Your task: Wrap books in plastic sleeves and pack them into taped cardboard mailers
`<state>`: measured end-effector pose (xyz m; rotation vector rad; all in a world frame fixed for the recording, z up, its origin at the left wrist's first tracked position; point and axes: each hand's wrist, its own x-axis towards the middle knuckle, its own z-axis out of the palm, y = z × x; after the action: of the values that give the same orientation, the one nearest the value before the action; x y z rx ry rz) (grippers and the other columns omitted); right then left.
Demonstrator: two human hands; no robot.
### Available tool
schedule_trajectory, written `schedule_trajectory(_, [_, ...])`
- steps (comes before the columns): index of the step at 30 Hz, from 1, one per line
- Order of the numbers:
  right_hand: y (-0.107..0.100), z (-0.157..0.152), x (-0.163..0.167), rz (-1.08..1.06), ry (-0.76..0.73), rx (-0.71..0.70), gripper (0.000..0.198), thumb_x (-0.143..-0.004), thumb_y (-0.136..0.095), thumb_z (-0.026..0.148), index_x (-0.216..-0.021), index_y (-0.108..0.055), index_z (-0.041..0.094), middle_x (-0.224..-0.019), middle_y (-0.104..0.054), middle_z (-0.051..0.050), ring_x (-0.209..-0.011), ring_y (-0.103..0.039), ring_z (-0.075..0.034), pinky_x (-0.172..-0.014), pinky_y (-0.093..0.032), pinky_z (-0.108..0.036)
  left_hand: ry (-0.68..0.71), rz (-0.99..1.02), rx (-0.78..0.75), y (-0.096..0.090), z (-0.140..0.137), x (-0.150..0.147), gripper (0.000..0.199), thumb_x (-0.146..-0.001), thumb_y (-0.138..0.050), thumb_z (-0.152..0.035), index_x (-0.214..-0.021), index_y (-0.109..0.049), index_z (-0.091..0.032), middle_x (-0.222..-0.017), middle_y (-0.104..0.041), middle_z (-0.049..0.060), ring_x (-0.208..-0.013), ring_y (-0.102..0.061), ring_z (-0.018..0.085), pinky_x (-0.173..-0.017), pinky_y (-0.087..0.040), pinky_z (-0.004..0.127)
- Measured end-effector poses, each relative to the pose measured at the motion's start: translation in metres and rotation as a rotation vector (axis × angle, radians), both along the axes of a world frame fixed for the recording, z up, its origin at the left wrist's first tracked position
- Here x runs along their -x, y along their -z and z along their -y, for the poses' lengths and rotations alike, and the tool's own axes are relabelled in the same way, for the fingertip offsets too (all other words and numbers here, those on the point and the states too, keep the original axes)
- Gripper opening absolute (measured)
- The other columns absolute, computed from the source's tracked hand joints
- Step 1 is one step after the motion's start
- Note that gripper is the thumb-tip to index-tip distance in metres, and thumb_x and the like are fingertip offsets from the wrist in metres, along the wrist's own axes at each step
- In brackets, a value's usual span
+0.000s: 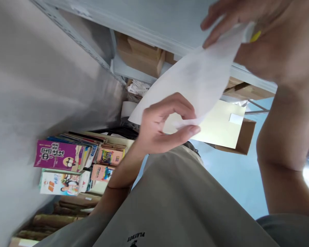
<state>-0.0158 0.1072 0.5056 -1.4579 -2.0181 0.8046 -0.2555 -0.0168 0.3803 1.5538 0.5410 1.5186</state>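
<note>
My left hand pinches the lower edge of a sheet of white paper between thumb and fingertips. The sheet bends and slants up to the right, in front of a grey shelf. At its upper end my right hand holds it, with two fingers stretched along the edge. A small white and yellow thing shows by the right palm, and I cannot make out what it is. Behind the sheet, a pale yellow board with a small white label is partly covered.
Cardboard boxes stand on the metal shelf. Piled books are at the lower left beside a grey wall, with brown bundles below them. An open carton lies right of the board, over a light blue floor.
</note>
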Motion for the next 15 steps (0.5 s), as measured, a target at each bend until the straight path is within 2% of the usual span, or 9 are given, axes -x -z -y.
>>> schedule_trajectory(1, [0.01, 0.009, -0.022, 0.118, -0.151, -0.059, 0.028, -0.107, -0.083, 0.067, -0.11, -0.096, 0.043, -0.144, -0.086, 0.008, -0.152, -0.076, -0.026, -0.132, -0.062, -0.036, 0.044, -0.015, 0.031, 0.005, 0.002, -0.021, 0.018, -0.11, -0.089, -0.034, -0.107, -0.073, -0.025, -0.102, -0.079, 0.001, -0.089, -0.077, 0.018, -0.078, -0.065, 0.036])
schedule_trajectory(2, [0.022, 0.019, -0.045, 0.175, -0.238, -0.123, 0.035, -0.113, -0.075, 0.069, -0.118, -0.096, 0.041, -0.147, -0.085, 0.006, -0.15, -0.077, -0.023, -0.133, -0.063, -0.039, 0.081, -0.031, 0.057, 0.011, 0.005, -0.043, 0.017, -0.112, -0.086, -0.034, -0.108, -0.072, -0.026, -0.103, -0.079, 0.001, -0.091, -0.077, 0.017, -0.079, -0.065, 0.035])
schedule_trajectory(4, [0.056, 0.039, -0.097, 0.138, -0.204, -0.183, 0.047, -0.117, -0.067, 0.071, -0.125, -0.095, 0.034, -0.153, -0.084, -0.001, -0.15, -0.076, -0.024, -0.136, -0.061, -0.049, 0.149, -0.088, 0.098, 0.028, 0.013, -0.088, 0.015, -0.114, -0.083, -0.034, -0.109, -0.072, -0.025, -0.107, -0.08, 0.002, -0.094, -0.076, 0.017, -0.082, -0.065, 0.034])
schedule_trajectory(7, [0.127, 0.071, -0.182, 0.04, 0.02, -0.117, 0.023, -0.114, -0.082, 0.058, -0.114, -0.095, 0.039, -0.161, -0.081, 0.0, -0.159, -0.071, -0.029, -0.142, -0.054, -0.058, 0.214, -0.211, 0.157, 0.066, 0.025, -0.157, 0.011, -0.114, -0.08, -0.033, -0.11, -0.073, -0.025, -0.117, -0.08, 0.006, -0.102, -0.077, 0.018, -0.088, -0.066, 0.035])
schedule_trajectory(9, [0.181, 0.093, -0.235, -0.012, 0.165, -0.101, 0.019, -0.111, -0.086, 0.055, -0.111, -0.094, 0.037, -0.163, -0.079, -0.004, -0.161, -0.07, -0.029, -0.14, -0.056, -0.056, 0.247, -0.291, 0.195, 0.097, 0.031, -0.202, 0.008, -0.114, -0.077, -0.029, -0.108, -0.073, -0.025, -0.123, -0.08, 0.007, -0.106, -0.078, 0.019, -0.089, -0.067, 0.035])
schedule_trajectory(11, [0.233, 0.117, -0.279, -0.107, 0.36, -0.03, 0.028, -0.108, -0.086, 0.059, -0.113, -0.092, 0.032, -0.168, -0.074, -0.013, -0.162, -0.07, -0.029, -0.13, -0.064, -0.05, 0.268, -0.383, 0.248, 0.132, 0.037, -0.245, 0.007, -0.113, -0.075, -0.026, -0.107, -0.074, -0.025, -0.127, -0.081, 0.008, -0.11, -0.08, 0.02, -0.093, -0.068, 0.035])
schedule_trajectory(12, [0.257, 0.128, -0.296, -0.18, 0.439, 0.015, 0.035, -0.106, -0.085, 0.064, -0.12, -0.09, 0.031, -0.168, -0.073, -0.017, -0.161, -0.07, -0.03, -0.124, -0.067, -0.048, 0.272, -0.432, 0.281, 0.149, 0.04, -0.264, 0.006, -0.112, -0.076, -0.025, -0.106, -0.074, -0.024, -0.129, -0.081, 0.009, -0.113, -0.08, 0.02, -0.094, -0.068, 0.035])
schedule_trajectory(14, [0.296, 0.152, -0.319, -0.335, 0.634, 0.126, 0.06, -0.107, -0.077, 0.075, -0.147, -0.078, 0.031, -0.162, -0.076, -0.021, -0.146, -0.081, -0.031, -0.111, -0.073, -0.05, 0.271, -0.548, 0.352, 0.182, 0.046, -0.3, 0.006, -0.11, -0.077, -0.022, -0.105, -0.075, -0.024, -0.131, -0.081, 0.009, -0.114, -0.081, 0.02, -0.097, -0.069, 0.036])
schedule_trajectory(15, [0.312, 0.164, -0.326, -0.394, 0.705, 0.211, 0.068, -0.108, -0.071, 0.081, -0.153, -0.073, 0.03, -0.154, -0.08, -0.02, -0.136, -0.085, -0.031, -0.104, -0.075, -0.052, 0.273, -0.607, 0.379, 0.197, 0.05, -0.316, 0.005, -0.109, -0.077, -0.021, -0.105, -0.076, -0.024, -0.131, -0.082, 0.009, -0.113, -0.081, 0.021, -0.098, -0.069, 0.037])
